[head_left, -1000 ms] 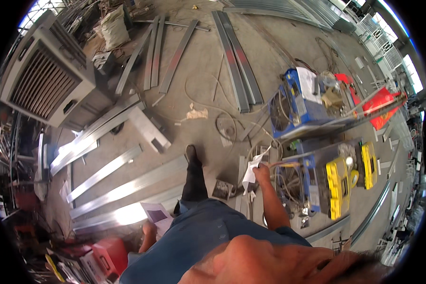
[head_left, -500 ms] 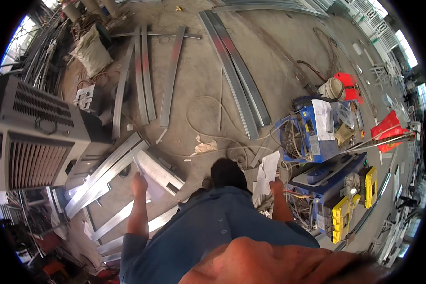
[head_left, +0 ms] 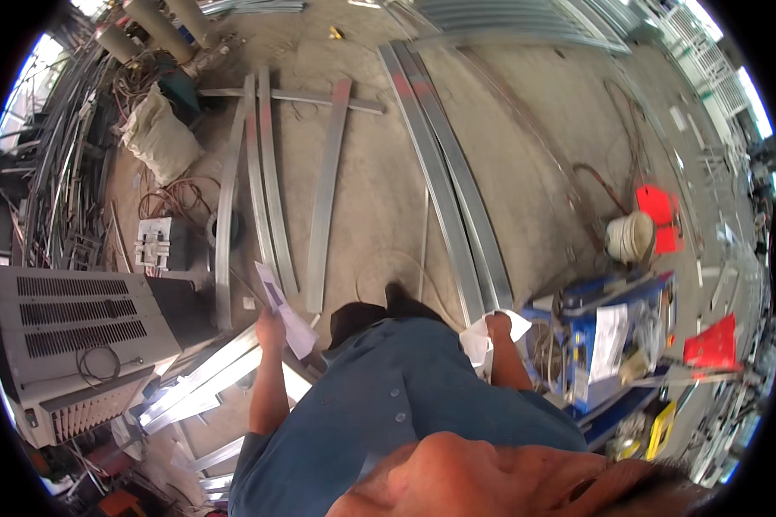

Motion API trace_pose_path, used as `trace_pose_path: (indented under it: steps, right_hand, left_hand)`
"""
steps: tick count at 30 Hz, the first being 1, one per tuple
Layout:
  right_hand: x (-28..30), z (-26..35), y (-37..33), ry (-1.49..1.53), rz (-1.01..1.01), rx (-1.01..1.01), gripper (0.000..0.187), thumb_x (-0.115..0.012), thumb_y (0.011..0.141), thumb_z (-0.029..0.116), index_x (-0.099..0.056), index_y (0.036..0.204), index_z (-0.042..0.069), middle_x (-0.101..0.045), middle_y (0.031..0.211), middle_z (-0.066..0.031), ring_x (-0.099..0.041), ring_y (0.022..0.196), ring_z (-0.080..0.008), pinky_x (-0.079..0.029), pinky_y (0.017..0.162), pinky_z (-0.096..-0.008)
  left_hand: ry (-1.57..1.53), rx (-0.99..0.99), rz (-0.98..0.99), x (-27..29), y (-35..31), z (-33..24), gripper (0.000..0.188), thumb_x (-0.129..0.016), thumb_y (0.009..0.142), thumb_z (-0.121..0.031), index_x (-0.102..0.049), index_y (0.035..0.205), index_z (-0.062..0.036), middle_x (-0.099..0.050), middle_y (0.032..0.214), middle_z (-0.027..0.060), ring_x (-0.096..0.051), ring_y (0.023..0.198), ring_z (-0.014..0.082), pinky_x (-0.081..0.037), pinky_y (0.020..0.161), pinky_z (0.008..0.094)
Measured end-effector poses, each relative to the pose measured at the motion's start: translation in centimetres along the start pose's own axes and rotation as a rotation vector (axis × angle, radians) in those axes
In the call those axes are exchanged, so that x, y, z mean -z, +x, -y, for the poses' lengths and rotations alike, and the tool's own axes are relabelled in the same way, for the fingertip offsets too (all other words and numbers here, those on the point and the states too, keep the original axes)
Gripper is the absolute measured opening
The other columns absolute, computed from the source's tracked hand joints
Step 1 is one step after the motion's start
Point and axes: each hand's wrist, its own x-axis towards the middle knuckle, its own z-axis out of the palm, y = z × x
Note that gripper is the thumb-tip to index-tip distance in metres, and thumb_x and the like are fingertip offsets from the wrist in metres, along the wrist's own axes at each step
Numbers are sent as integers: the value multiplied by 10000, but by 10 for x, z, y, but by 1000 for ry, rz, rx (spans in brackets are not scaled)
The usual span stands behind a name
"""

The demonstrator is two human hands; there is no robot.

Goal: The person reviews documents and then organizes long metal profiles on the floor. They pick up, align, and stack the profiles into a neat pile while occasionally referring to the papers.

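Observation:
My left hand (head_left: 270, 328) is closed on the edge of a printed paper sheet (head_left: 294, 331), which hangs down at a slant to the right of the fingers. On the other side, my right hand (head_left: 497, 326) grips a white paper (head_left: 477, 342) that looks creased and bent around the fingers. Both hands are held out in front, well apart, on either side of my body. Beyond the left hand lie long metal channels (head_left: 325, 207) on the concrete floor. A longer pair of metal channels (head_left: 440, 172) ends just past the right hand.
At left stands a large grey air cooler (head_left: 78, 336). Blue machines (head_left: 582, 336) are at right, near a white bucket (head_left: 629, 237) and red objects (head_left: 711, 343). A white sack (head_left: 159, 138) sits at the back left. A hose (head_left: 397, 255) lies on the floor ahead.
I have moved forward across the floor; the channels ahead are nearer and the blue machines lie further back at right. Both papers have shifted and the right one is more bent.

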Motion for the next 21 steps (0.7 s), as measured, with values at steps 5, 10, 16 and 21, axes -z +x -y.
trace_pose_path:
  steps: [5,10,16,21]
  right_hand:
    - [22,265,134,-93,-167,432,296,-594,746,231,-678,834,-38,-679,771,-245,-665,730,-415,-513,690,-485]
    - [11,486,242,-79,-121,464,340,-603,761,250,-689,915,-41,-692,917,-271,-670,882,-438,-515,781,-492]
    - [8,608,357,41,-224,295,345,-629,727,223,-687,919,-57,-688,938,-288,-668,917,-446,-512,806,-505]
    - [16,660,436,56,-261,149,330,-613,730,189,-696,937,-55,-697,941,-283,-672,894,-459,-530,793,-499]
  left_hand:
    - [63,44,-23,-9,113,-51,304,-568,881,-229,-648,1090,-23,-682,988,273,-647,969,462,-503,862,539]
    - [44,139,122,-47,239,-82,274,-556,874,-228,-673,1036,-41,-678,1019,283,-644,999,465,-509,880,542]
    - [62,330,291,-37,394,-139,335,-509,859,-202,-693,1095,-52,-665,1137,277,-635,1094,432,-492,964,513]
    - [51,262,157,35,559,-207,301,-507,844,-194,-686,1026,-35,-682,1076,259,-643,1026,453,-508,908,528]
